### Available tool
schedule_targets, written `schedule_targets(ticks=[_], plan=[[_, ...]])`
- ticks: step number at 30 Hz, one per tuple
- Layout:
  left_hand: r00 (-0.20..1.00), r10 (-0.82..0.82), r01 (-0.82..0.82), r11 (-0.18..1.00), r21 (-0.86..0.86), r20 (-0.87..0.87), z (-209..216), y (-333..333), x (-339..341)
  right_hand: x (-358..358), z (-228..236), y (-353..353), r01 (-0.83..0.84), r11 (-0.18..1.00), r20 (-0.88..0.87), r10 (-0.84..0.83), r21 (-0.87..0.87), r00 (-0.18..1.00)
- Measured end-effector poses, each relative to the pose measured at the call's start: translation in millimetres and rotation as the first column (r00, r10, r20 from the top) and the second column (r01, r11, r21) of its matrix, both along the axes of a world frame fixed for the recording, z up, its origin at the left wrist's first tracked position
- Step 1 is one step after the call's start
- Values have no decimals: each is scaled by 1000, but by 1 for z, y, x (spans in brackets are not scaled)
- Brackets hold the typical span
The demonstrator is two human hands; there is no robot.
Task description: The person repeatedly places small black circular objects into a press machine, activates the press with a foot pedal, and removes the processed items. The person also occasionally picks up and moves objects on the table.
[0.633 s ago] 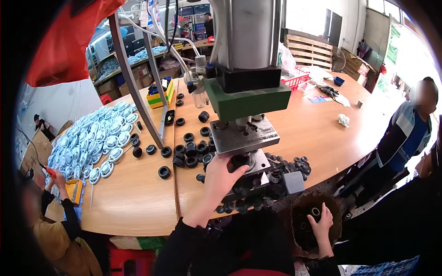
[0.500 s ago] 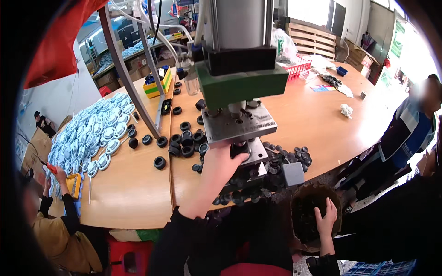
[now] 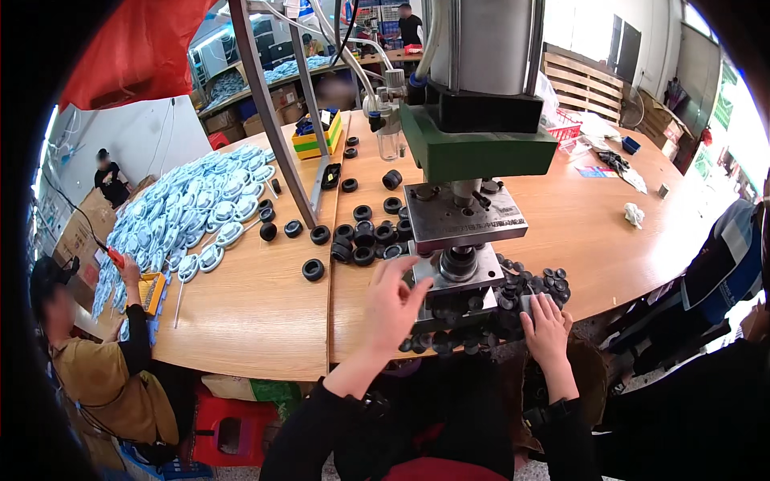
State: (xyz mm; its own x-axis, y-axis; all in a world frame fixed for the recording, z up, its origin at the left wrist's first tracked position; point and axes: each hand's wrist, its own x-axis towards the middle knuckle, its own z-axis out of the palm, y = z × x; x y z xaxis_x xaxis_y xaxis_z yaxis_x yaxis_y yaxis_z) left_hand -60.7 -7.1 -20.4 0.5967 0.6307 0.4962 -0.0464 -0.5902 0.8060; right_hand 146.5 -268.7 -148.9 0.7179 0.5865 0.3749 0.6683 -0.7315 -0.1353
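A pneumatic press with a green head (image 3: 473, 148) and a steel plate (image 3: 465, 212) stands on the wooden table (image 3: 265, 313) in front of me. A black ring sits in its lower die (image 3: 457, 263). My left hand (image 3: 391, 306) is at the left edge of the press base, fingers spread, holding nothing. My right hand (image 3: 547, 327) lies flat on the heap of black rubber rings (image 3: 545, 284) right of the press, fingertips on a small grey block (image 3: 533, 303). More black rings (image 3: 365, 236) are scattered left of the press.
A pile of blue-and-white moulded parts (image 3: 200, 208) covers the table's left side, where a seated person (image 3: 96, 369) works. A slanted metal frame post (image 3: 269, 104) and a yellow-green box (image 3: 317, 132) stand behind. Another person's blue sleeve (image 3: 726, 260) is at the right.
My left hand has drawn back from the die to the left edge of the press base. My right hand has come up from below the table edge onto the heap of rings.
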Motion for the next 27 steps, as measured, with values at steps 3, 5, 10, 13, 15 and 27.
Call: schedule_targets(ticks=[3,5,10,13,15,27], plan=[[943,184,-155,980,124,-278,-55,83,-29,0,-4,3,-21,999,-15,22,31,1000],[897,268,-146,930,336,-352,-96,134,-37,-8,24,5,-26,996,-200,42,82,979],[775,380,-70,846,529,-505,-126,174,7,-39,47,-12,-83,943,-124,129,322,984],[732,433,-78,820,567,-526,-135,187,21,-60,76,-8,-138,922,-47,166,362,985],[808,411,-74,781,620,-422,-134,184,20,-61,95,-2,-177,904,0,192,389,981],[949,-307,230,828,-512,-70,14,56,-98,-74,134,156,-168,877,-52,214,450,976]])
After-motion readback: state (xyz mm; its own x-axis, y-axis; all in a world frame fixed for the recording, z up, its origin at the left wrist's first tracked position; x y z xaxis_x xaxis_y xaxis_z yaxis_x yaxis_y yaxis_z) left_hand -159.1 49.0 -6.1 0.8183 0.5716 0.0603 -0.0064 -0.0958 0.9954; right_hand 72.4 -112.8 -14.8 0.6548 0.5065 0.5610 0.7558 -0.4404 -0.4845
